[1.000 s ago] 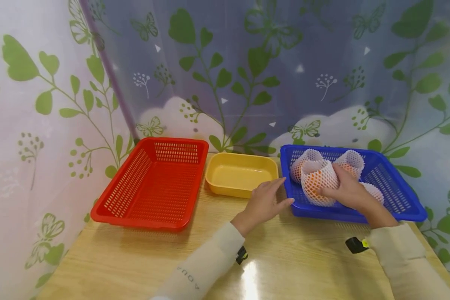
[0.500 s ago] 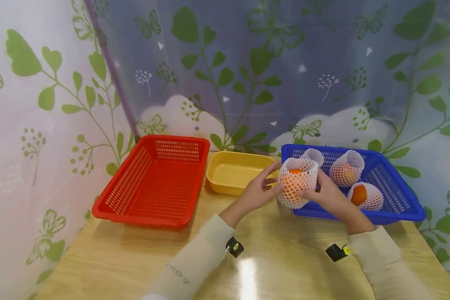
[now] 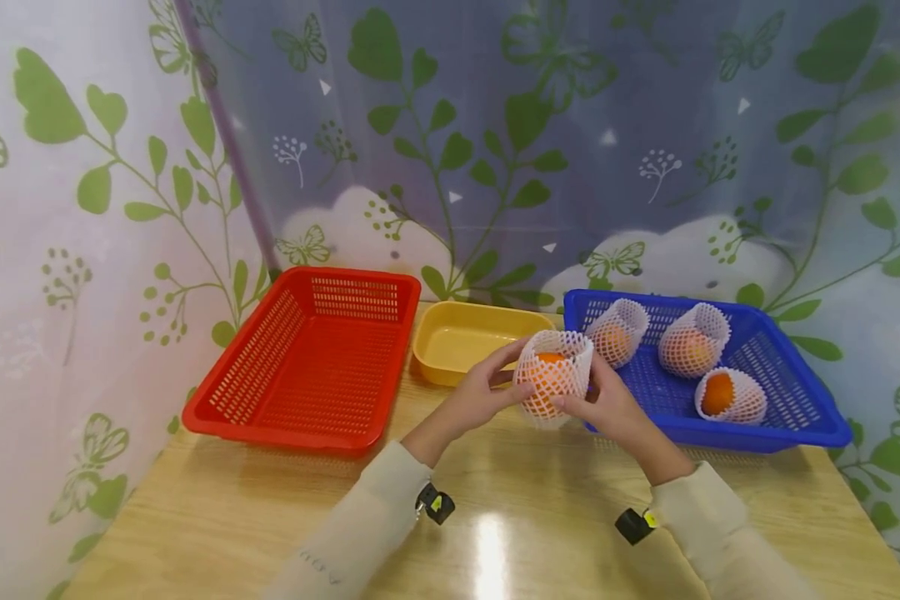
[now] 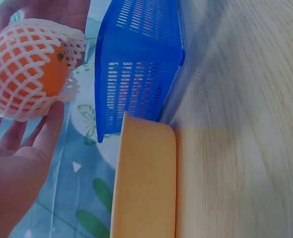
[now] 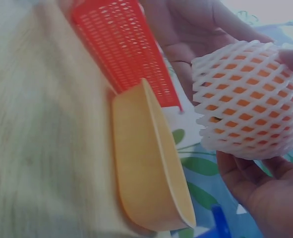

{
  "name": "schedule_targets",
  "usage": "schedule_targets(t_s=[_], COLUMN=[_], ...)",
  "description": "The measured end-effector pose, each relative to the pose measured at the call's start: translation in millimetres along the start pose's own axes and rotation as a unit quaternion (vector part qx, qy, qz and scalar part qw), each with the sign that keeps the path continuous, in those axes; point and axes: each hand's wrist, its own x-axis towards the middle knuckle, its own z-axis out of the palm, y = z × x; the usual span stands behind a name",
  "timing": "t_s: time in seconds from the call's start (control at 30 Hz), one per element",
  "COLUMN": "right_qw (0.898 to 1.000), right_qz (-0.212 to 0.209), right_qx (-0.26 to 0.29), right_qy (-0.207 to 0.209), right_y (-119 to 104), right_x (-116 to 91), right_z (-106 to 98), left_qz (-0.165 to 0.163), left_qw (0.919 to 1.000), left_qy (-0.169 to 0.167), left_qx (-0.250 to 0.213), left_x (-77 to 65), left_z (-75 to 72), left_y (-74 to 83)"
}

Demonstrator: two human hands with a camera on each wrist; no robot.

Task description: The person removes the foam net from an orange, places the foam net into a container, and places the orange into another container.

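Note:
An orange (image 3: 551, 379) in a white foam net sleeve is held up between my two hands, above the table in front of the yellow tray. My left hand (image 3: 474, 400) grips its left side, thumb at the front. From the other side my right hand (image 3: 617, 410) grips it too, with the thumb on the near face. In the left wrist view, bare peel and the green stem spot of the orange (image 4: 54, 74) show at the sleeve's mouth. Netting covers most of the fruit (image 5: 250, 99) in the right wrist view. Some fingers are hidden behind it.
A blue basket (image 3: 795, 433) at right holds three more net-sleeved fruits: one orange (image 3: 718, 393) and two paler ones, at the back left (image 3: 613, 340) and back middle (image 3: 692, 346). The yellow tray (image 3: 450, 371) stands between it and a red basket (image 3: 292, 439). Patterned curtains hang behind.
My right hand has lifted the netted orange out of the blue basket and carried it left. My left hand has moved from beside the basket to take hold of it as well.

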Motion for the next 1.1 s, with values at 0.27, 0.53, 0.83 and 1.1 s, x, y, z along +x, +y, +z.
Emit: schedule_targets(t_s=[0.27,0.53,0.83,1.1], right_qw=[1.0,1.0,0.998,0.995], right_qz=[0.018,0.012,0.027,0.045], right_qx=[-0.003,-0.004,-0.014,-0.001], right_qy=[0.002,-0.015,-0.062,-0.084], right_y=[11,28,52,72], right_x=[-3,-12,-18,-30], right_z=[17,36,50,61], left_qz=[-0.031,-0.036,-0.101,-0.125], left_qw=[0.9995,0.9991,0.9927,0.989], left_qy=[0.004,-0.02,-0.058,-0.074], left_qx=[0.011,0.008,0.028,0.028], left_x=[-17.1,-33.8,-52.1,-64.7], left_z=[-8.5,-14.6,-17.9,-14.1], left_y=[-5.7,-20.2,-36.0,-52.7])
